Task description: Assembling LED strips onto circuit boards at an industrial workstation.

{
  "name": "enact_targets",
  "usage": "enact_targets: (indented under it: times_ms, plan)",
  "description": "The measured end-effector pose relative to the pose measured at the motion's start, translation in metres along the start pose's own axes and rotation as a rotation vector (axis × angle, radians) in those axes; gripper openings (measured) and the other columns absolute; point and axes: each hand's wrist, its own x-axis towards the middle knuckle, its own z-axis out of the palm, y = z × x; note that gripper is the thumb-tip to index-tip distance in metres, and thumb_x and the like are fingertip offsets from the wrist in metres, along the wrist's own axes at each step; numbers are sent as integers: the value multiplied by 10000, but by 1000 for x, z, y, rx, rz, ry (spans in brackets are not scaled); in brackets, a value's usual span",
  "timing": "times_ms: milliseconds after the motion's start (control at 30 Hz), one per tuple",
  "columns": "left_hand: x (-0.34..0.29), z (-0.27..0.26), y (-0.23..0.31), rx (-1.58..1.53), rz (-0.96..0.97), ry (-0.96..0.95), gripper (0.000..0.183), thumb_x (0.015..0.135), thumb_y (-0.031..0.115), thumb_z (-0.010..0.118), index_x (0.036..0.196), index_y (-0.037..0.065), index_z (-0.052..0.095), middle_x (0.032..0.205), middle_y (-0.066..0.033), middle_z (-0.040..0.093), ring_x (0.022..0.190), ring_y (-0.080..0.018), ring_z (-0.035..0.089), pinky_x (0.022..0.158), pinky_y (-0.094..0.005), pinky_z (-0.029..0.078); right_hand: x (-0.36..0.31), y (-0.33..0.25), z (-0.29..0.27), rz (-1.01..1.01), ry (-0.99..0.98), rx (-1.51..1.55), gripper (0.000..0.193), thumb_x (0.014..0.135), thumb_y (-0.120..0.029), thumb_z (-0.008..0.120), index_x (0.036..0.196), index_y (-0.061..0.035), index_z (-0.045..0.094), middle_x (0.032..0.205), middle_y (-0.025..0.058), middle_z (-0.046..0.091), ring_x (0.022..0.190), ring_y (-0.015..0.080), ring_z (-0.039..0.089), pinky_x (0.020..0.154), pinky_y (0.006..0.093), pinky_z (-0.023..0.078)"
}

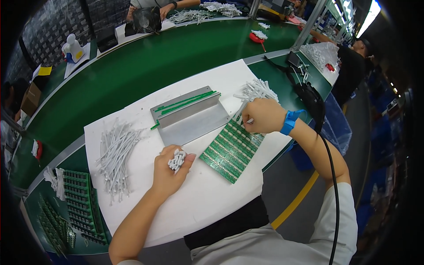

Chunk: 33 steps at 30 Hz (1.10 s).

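Note:
My left hand (165,172) is closed around a bundle of small white connectors (177,160), whose ends stick out beside the thumb. Over the far right part of a green circuit board panel (229,152), my right hand (261,115) pinches a small white connector; its fingertips partly hide that piece and the board beneath. Whether the connector touches the board I cannot tell. Rows of small parts cover the panel, which lies tilted on white paper (216,190). Just beyond the right hand is a pile of white cables (258,89). A larger heap of white cables (117,157) lies left of my left hand.
A metal fixture (194,121) with a raised ridge and green strips stands behind the panel. Stacked green boards (81,207) lie at the lower left. A green conveyor belt (101,88) curves beyond the paper. A black cable (333,176) hangs by my right arm. Other people work nearby.

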Motion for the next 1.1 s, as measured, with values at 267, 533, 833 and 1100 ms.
enact_targets:
  times_ms: [267,533,833,1100]
  plan:
    - [10,-8,8,132,448,19,173,837,-39,716,787,36,568,720,-65,638,668,-225,644,940,-423,513,3,-4,-4,-12,0,-36,137,743,-213,719,804,-103,772,788,67,746,743,278,715,656,379,563]
    - [7,-6,13,192,353,-137,227,769,-58,778,778,29,569,681,-103,589,593,-224,579,543,-317,445,7,-5,-3,-14,-15,-80,131,747,-209,734,813,-106,780,805,61,752,743,268,718,660,378,566]
    - [4,-3,14,52,176,-28,176,865,-16,716,792,13,559,624,-75,606,528,-159,575,540,-277,447,18,12,-4,-24,-112,194,134,732,-171,741,796,-67,797,790,86,754,699,235,714,655,338,561]
    - [6,-9,13,59,51,-83,179,937,71,668,812,19,552,658,-65,642,561,-131,599,546,-257,452,23,32,0,-39,-264,524,142,762,-101,727,842,2,784,705,55,727,601,120,683,578,255,532]
